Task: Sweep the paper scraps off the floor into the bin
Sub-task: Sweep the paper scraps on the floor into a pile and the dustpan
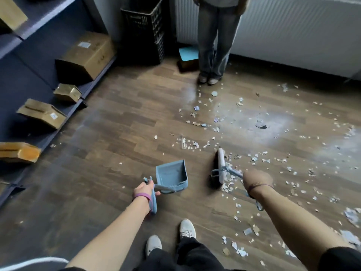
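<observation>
A left hand [145, 189] grips a blue plastic dustpan [172, 177] by its handle; the right hand [256, 180] holds a pale-headed broom [220, 165] among torn paper scraps [230, 187] on the wooden floor [121, 122].

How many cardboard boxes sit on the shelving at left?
5. Upper box at top left; on the bottom shelf, far to near: large box, small box, third box, nearest box. More may be out of frame.

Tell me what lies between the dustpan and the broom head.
Only bare floor, per the head view. The paper scraps lie beyond the broom head, away from the dustpan.
</observation>
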A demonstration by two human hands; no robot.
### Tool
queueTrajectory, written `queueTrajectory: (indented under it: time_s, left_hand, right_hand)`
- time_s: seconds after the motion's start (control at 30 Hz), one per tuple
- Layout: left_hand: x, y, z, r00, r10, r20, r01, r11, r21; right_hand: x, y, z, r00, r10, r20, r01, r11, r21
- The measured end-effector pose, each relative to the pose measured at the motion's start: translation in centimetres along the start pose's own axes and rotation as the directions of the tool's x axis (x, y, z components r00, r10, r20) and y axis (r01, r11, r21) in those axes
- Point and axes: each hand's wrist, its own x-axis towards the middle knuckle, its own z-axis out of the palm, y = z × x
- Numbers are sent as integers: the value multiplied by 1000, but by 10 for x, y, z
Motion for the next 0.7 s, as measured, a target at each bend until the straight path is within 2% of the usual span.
queueTrajectory:
  time_s: [0.17, 0.3, 0.5, 0.7]
  left_hand:
    - [11, 3, 3, 999, -28, 21, 27, 999, 17]
    - [26, 6, -15, 999, -40, 5, 40, 999, 4]
    - [58, 17, -88, 994, -84, -70, 79, 994, -78]
    - [119, 34, -211, 966, -129, -224, 81, 974, -210]
  right_hand:
    - [-4, -4, -7, 1000, 9, -16, -9, 1000, 15]
    - [-8, -35, -28, 997, -70, -43, 70, 998, -2]
    - [-16, -148, -70, 963, -262, -58, 259, 965, -49]
    - [-38, -300, -106, 895, -434, -99, 424, 899, -109]
